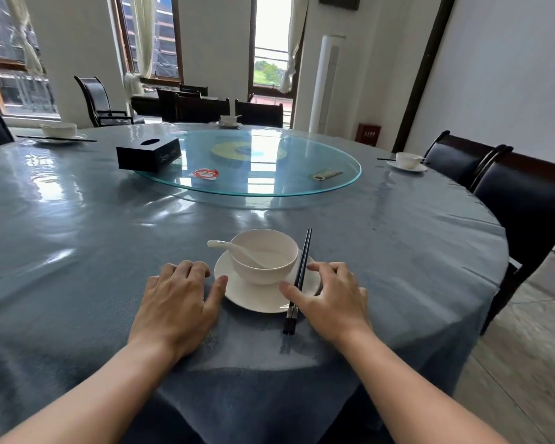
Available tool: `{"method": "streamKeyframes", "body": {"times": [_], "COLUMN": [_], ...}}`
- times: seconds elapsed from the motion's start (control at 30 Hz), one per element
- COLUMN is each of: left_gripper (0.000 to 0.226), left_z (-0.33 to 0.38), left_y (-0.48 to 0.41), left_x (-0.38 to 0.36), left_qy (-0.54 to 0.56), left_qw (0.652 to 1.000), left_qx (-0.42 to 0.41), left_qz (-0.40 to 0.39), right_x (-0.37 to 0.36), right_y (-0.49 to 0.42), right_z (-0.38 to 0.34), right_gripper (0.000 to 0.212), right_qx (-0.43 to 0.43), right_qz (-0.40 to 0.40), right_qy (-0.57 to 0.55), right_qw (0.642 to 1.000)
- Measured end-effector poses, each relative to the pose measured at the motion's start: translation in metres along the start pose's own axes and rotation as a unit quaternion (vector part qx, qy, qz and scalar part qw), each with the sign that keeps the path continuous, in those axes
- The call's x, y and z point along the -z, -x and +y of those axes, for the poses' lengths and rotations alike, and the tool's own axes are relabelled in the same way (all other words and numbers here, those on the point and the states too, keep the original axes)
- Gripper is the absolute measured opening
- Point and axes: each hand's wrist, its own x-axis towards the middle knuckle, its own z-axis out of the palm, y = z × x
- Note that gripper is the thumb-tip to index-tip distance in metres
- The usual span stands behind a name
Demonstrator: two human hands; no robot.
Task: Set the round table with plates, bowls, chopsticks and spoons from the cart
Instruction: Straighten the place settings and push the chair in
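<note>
No text can be read with certainty. A small red-and-white packet [204, 174] at the glass turntable's [334, 184] seven o'clock edge carries printing too blurred to make out, as does the red wall box [368, 134] at one o'clock.

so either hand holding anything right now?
Nothing is held. Left hand lies open beside the plate; right hand lies open by the chopsticks.

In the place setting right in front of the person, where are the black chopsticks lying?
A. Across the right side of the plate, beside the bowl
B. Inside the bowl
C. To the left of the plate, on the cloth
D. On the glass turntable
A: the chopsticks lie across the right edge of the plate, beside the bowl.
</note>
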Motion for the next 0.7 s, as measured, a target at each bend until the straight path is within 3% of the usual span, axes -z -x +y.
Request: {"method": "streamKeyframes", "body": {"times": [0.27, 0.7], "left_gripper": [0.052, 0.046], "left_z": [0.0019, 0.0001], "left_y": [0.0001, -0.0001], "left_x": [0.0027, 0.0011], "left_qy": [0.013, 0.003], "left_qw": [1.0, 1.0], "left_qx": [0.001, -0.004], "left_qz": [-0.001, -0.013], "right_x": [-0.0033, -0.005], "right_y": [-0.0025, -0.0039], "right_z": [0.0029, 0.0066], "right_gripper": [0.079, 0.075], "right_qx": [0.01, 0.02], "right_qz": [-0.008, 0.001], "right_qy": [0.023, 0.01], "right_qw": [1.0, 1.0]}}
